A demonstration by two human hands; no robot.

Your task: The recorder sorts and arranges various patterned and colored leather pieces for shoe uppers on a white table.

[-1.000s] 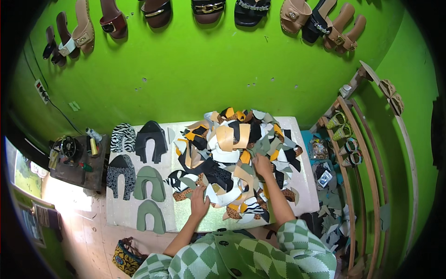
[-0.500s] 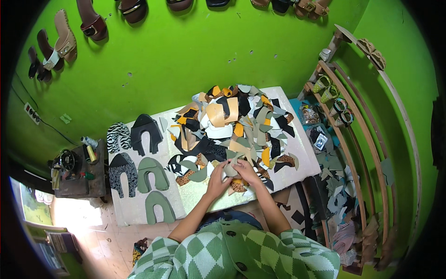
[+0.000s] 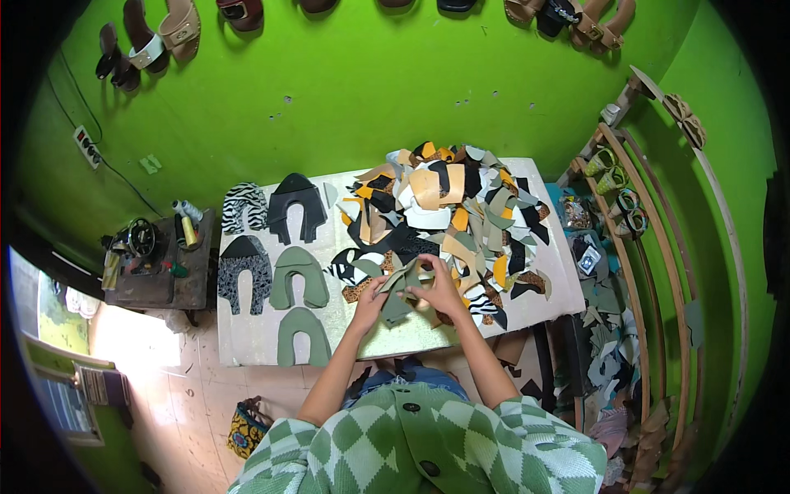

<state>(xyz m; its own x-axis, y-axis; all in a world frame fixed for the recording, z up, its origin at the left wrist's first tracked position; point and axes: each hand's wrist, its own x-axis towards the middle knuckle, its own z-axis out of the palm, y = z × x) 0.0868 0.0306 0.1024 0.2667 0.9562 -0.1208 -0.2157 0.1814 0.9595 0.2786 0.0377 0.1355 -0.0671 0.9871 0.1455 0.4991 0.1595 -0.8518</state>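
Note:
Both my hands are at the near edge of a heap of cut shoe-upper pieces (image 3: pixel 436 185) in tan, white, black, orange, olive and animal prints. Between them, above the table, are olive-green upper pieces (image 3: pixel 398 306), curved and overlapping; how many cannot be told. My left hand (image 3: pixel 369 302) pinches their left edge. My right hand (image 3: pixel 439 288) grips the upper right side, thumb inward. To the left, arch-shaped pieces lie in two columns: a zebra print (image 3: pixel 244 207), a black one (image 3: pixel 296 206), a grey speckled one (image 3: pixel 245 272) and olive ones (image 3: pixel 298 276).
The pale table (image 3: pixel 346 224) stands against the green wall. At left is a sewing machine (image 3: pixel 141 239) with thread cones (image 3: pixel 189 216). Sandals (image 3: pixel 179 31) hang above. On the right are a wooden rack (image 3: pixel 650 272) and piled scraps (image 3: pixel 605 329). A patterned bag (image 3: pixel 247 428) sits on the floor.
The view has shifted, so the table sits farther right and higher. The olive pieces between my hands now show larger and more spread, and my hands are farther apart.

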